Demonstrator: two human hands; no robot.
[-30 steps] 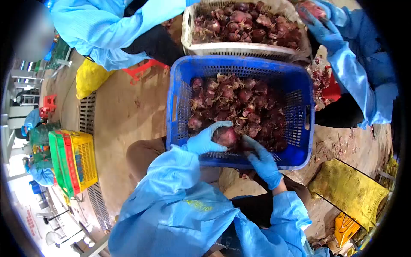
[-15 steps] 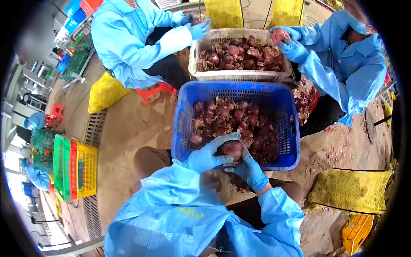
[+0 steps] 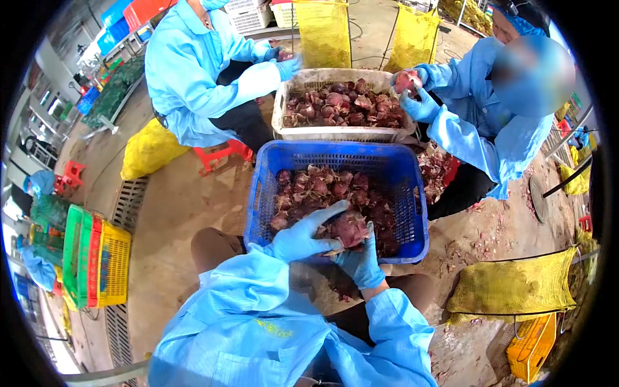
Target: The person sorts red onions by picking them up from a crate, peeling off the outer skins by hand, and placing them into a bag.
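Observation:
Both my hands wear blue gloves and hold one red onion [image 3: 350, 229] over the near edge of the blue crate [image 3: 422, 219]. My left hand [image 3: 300, 237] grips it from the left, thumb and fingers around its side. From the right and below, my right hand [image 3: 362, 263] presses on the same onion, thumb upright along its side. Many red onions [image 3: 319, 184] with loose, dry skins lie in the crate beneath. Whether a small tool is in my right hand is hidden.
Across from me, two co-workers in blue gowns handle onions at a white crate [image 3: 348, 133]. A red stool [image 3: 222, 155] and yellow sack [image 3: 151, 149] are at left, near stacked crates [image 3: 113, 264]. A yellow mesh bag [image 3: 512, 284] and orange crate [image 3: 532, 348] are at right.
The onion has turned in my hands and shows more of its reddish side. My view has shifted slightly, so the crates appear lower and farther left. The co-worker at right has raised their head.

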